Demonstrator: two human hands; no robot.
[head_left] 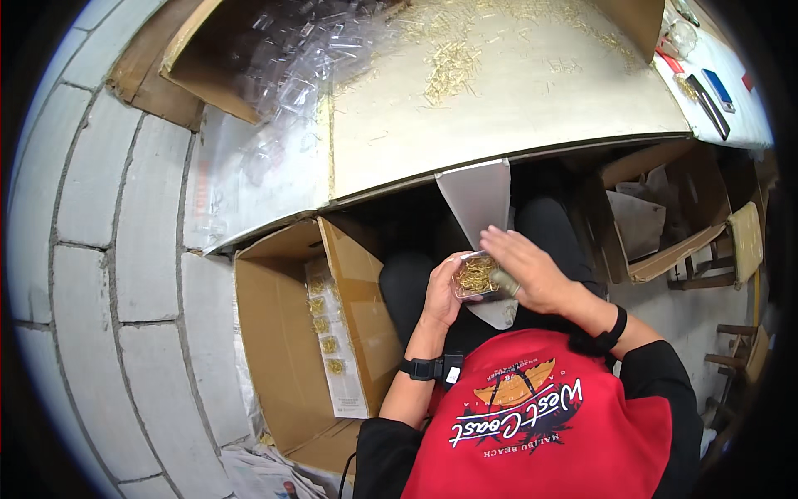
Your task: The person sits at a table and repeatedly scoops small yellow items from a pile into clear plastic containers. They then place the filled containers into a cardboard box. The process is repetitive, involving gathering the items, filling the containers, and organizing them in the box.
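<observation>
Head view, looking down over the lap: left hand cups a small clear plastic box filled with thin brass-coloured pins from its left side, fingers curled round the wall, so its grip is closed on the box and keeps it level, apparently so the contents do not spill. Right hand lies over the box's right end with fingers extended flat; whether it presses a lid or only steadies the box, I cannot tell. Box sits low, above the knees and below the worktop edge, just in front of a pale grey sheet hanging down from that edge. Pale metal-faced worktop carries loose heaps of the same brass pins, and a scatter of empty clear plastic boxes at its left end beside a cardboard flap. Open brown cardboard carton stands on the floor at the left knee, within easy reach, with filled clear boxes stacked on edge inside. Wall of pale grey blocks runs along the left; further cartons and a wooden stool stand at the right.
</observation>
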